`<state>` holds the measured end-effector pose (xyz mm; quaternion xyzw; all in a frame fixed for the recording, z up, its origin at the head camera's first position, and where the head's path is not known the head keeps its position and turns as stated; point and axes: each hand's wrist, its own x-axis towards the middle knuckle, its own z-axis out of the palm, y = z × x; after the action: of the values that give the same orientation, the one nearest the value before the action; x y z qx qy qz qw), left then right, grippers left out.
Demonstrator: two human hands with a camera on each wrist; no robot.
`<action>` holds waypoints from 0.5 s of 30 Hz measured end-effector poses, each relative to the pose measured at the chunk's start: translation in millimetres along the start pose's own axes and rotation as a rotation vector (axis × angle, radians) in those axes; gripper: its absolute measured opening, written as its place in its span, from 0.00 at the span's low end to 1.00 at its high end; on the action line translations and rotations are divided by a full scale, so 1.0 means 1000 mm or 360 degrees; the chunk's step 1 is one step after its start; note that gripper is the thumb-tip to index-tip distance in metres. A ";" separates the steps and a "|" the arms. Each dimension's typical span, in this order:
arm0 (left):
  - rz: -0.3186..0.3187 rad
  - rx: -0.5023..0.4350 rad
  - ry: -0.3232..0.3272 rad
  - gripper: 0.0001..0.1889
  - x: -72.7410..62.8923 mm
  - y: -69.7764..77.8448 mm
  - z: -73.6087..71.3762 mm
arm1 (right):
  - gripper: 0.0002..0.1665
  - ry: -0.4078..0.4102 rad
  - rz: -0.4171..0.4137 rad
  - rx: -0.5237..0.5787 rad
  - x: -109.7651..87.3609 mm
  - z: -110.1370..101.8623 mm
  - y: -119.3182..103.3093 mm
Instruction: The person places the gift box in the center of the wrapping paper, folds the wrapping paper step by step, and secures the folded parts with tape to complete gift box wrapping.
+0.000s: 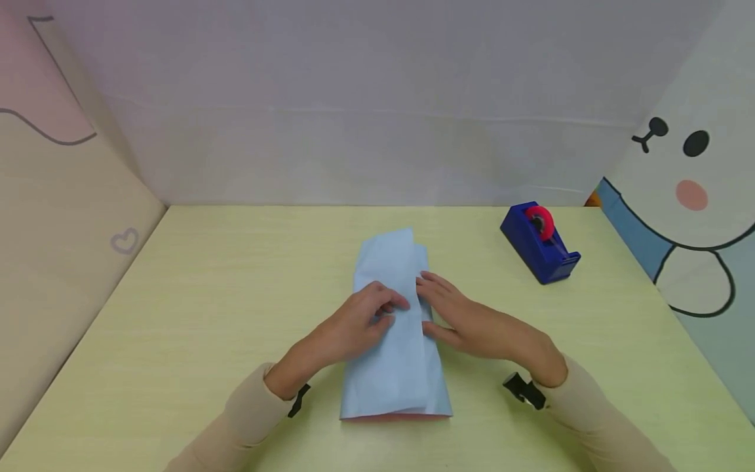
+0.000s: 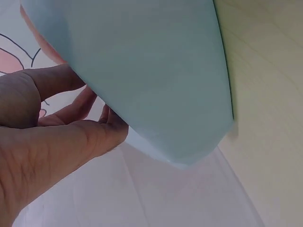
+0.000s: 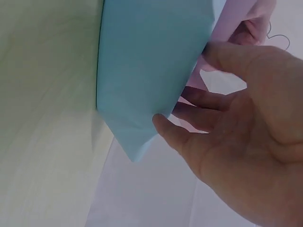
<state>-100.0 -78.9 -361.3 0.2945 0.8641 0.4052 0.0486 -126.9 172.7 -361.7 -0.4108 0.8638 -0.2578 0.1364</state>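
Note:
A light blue sheet of paper, pink on its inner side, lies folded into a long, puffed shape on the table, one flap overlapping the other. On top of the upper flap rests my left hand, its fingers loosely bent and its thumb apart from them. My right hand reaches in from the other side with fairly straight fingers, their tips at the upper flap's edge. The right wrist view shows those fingers along the top of the blue side. In the left wrist view the thumb and fingers touch the paper's upper edge.
A blue tape dispenser with a red-cored roll stands at the back right of the pale yellow table. Behind the table hangs a white sheet; printed panels with cartoon drawings border both sides.

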 end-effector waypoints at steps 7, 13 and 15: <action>-0.0008 -0.0008 -0.0005 0.12 -0.001 0.001 -0.001 | 0.13 0.0255 -0.0009 0.0162 0.008 0.002 0.000; 0.0032 0.0020 0.0012 0.13 -0.002 -0.003 0.000 | 0.08 0.0452 -0.0030 0.0008 0.012 0.012 0.002; 0.0044 0.0031 0.0019 0.13 -0.003 -0.004 0.000 | 0.09 0.0484 -0.0031 -0.0017 0.013 0.015 0.003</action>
<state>-99.4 -82.4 -365.0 0.3046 0.8642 0.3991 0.0348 -130.0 159.3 -375.5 -0.3761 0.8718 -0.3139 -0.0006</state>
